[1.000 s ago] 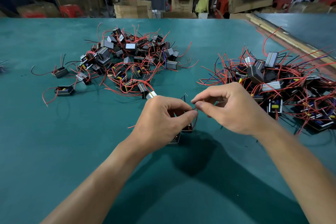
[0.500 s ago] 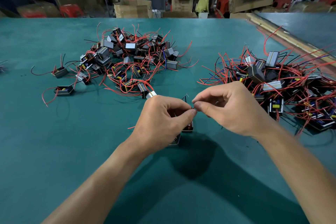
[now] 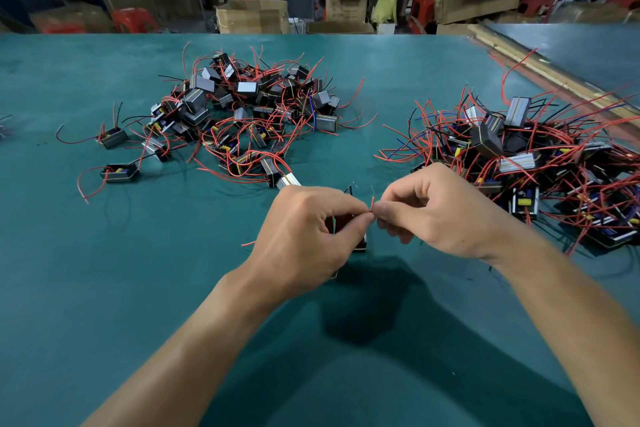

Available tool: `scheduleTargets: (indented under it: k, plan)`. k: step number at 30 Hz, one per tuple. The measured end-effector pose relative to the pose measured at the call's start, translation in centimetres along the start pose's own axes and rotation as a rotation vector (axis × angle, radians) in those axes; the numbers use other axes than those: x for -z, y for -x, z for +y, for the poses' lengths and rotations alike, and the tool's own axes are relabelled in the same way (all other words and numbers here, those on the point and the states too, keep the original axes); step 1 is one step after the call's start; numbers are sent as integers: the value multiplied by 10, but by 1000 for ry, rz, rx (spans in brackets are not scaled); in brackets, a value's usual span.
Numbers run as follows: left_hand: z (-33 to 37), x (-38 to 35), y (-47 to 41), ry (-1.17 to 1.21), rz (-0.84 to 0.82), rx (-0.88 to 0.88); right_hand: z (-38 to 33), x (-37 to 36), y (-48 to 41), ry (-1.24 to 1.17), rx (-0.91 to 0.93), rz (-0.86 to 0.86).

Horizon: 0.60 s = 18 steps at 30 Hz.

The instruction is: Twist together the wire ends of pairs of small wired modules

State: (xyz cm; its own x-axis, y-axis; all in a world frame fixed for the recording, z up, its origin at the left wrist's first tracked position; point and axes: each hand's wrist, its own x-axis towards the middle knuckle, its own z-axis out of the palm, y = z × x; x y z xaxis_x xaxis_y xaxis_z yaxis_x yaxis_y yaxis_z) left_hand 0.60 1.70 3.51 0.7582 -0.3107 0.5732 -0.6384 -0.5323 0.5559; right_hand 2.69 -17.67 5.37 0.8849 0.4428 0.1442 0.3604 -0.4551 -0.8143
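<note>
Over the middle of the green table, my left hand (image 3: 304,236) and my right hand (image 3: 440,211) meet fingertip to fingertip. Both pinch thin red wire ends (image 3: 372,206) that stick up between the thumbs. Small black modules (image 3: 360,244) hang below, mostly hidden behind my left hand's fingers. A pile of black modules with red wires (image 3: 249,114) lies at the back centre-left. A second tangled pile (image 3: 526,159) lies at the right, just behind my right hand.
Three stray modules (image 3: 119,172) sit left of the centre-left pile. The green table (image 3: 104,288) ends at a wooden strip (image 3: 540,69) on the far right. Cardboard boxes (image 3: 251,15), red stools and seated people fill the background.
The fingertips of both hands have shifted slightly at the pinched wire ends, and a short red wire end now stands up between them. The piles have not moved.
</note>
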Motion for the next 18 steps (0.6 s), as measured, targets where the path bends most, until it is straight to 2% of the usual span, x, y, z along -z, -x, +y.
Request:
scheduleTargets:
  k: [6,12,18]
  plan:
    - [-7,-1,-3,386,-98,319,0,3,1,-57,87,77]
    - [-7,2,-4,561,-166,400,-3,4,3,-24,161,108]
    - [-4,3,-5,561,-217,412,-8,1,6,-71,139,98]
